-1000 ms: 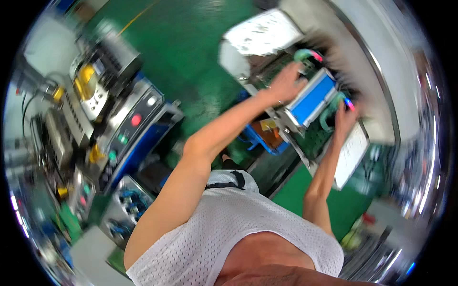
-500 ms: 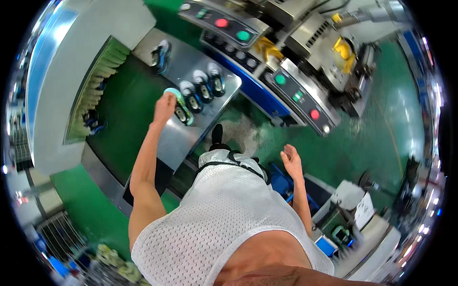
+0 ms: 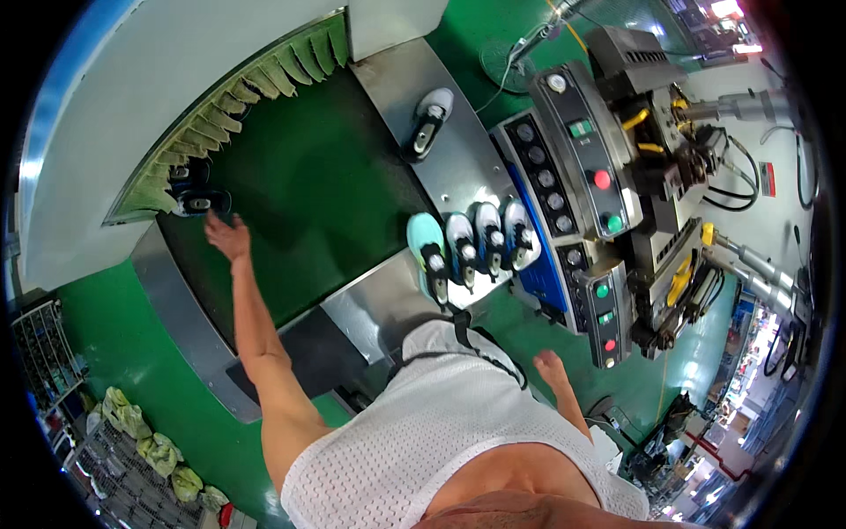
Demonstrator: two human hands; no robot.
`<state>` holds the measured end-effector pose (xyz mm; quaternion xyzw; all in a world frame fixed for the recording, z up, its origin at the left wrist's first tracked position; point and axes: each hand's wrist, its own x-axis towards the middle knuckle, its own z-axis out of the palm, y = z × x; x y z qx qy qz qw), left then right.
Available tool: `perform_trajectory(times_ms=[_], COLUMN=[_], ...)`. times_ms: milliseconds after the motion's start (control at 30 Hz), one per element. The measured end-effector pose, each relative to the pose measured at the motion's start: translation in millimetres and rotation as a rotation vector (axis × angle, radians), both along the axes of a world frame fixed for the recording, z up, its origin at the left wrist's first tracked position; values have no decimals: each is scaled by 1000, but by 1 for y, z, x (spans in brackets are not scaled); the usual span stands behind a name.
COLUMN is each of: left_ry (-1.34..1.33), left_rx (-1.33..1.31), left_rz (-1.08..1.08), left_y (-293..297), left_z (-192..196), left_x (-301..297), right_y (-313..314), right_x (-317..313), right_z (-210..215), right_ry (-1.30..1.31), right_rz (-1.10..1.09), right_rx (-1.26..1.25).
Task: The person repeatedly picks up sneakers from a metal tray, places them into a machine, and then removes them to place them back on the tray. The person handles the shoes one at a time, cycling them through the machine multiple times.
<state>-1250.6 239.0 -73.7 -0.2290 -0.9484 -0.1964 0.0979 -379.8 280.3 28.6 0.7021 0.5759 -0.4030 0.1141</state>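
On the dark green conveyor belt [image 3: 300, 203], my left hand [image 3: 229, 238] reaches out with its fingers apart and nothing in it. Its fingertips come up to the near edge of a dark shoe [image 3: 203, 203] with a pale patch; I cannot tell whether they touch. Another dark shoe [image 3: 189, 173] sits just beyond, partly under the strip curtain [image 3: 225, 115]. My right hand [image 3: 552, 365] hangs low at my right side, away from any object, its fingers blurred and mostly hidden.
On the steel ledge [image 3: 370, 304] beside the belt stand a mint-toed shoe [image 3: 426, 240] and several white-toed shoes [image 3: 489, 234] in a row. One grey-white shoe [image 3: 430, 123] lies farther back. A machine with a button panel [image 3: 608, 282] stands at the right.
My left hand has let go of the mint-toed shoe and moved left to the shoes by the curtain. My view has turned left. My right hand stays low at my side.
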Motion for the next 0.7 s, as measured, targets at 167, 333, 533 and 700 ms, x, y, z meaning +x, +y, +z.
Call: perform_trajectory(times_ms=[167, 333, 533, 700], left_ry=[-117, -37, -80, -257], left_rx=[-62, -79, -120, 157], left_rz=[146, -29, -179, -410], left_y=[-29, -45, -43, -41], left_z=[-17, -44, 8, 22], left_x=[-164, -165, -76, 57], right_y=[1, 47, 108, 157], right_x=[8, -47, -113, -290], right_z=[19, 26, -13, 80], right_ry=[41, -77, 286, 489], right_rz=[-249, -115, 51, 359], right_rx=[-273, -331, -100, 3])
